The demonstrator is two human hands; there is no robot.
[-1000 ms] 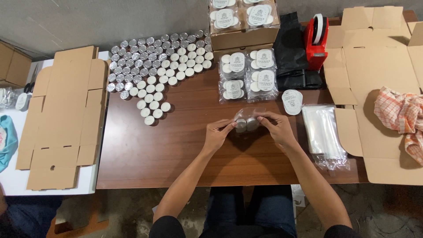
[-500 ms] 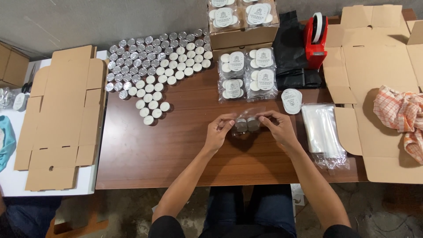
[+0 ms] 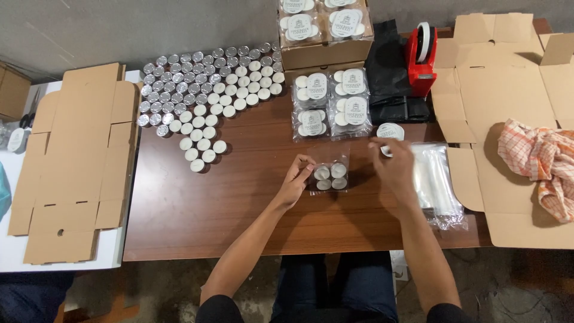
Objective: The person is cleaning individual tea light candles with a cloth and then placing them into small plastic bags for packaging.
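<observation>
The brown table [image 3: 239, 221] has bare wood in front of the hands, down to its near edge. Behind them it is crowded.

The bag [image 3: 329, 172] lies flat in the middle of the table. It is clear and holds four small white candles, two by two. It looks about square, so I cannot tell its long side or which end is open.

The left hand [image 3: 296, 179] touches the bag's left edge with bent fingers. The right hand [image 3: 394, 164] is off the bag, fingers loosely curled, over the round labels [image 3: 391, 130] and beside a pile of clear bags [image 3: 439, 179]. I cannot tell if it holds anything.

Loose candles [image 3: 209, 90] stand at the back left. A box [image 3: 326, 51] at the back holds packed bags. Four more packs [image 3: 332, 104] lie in front of it.
</observation>
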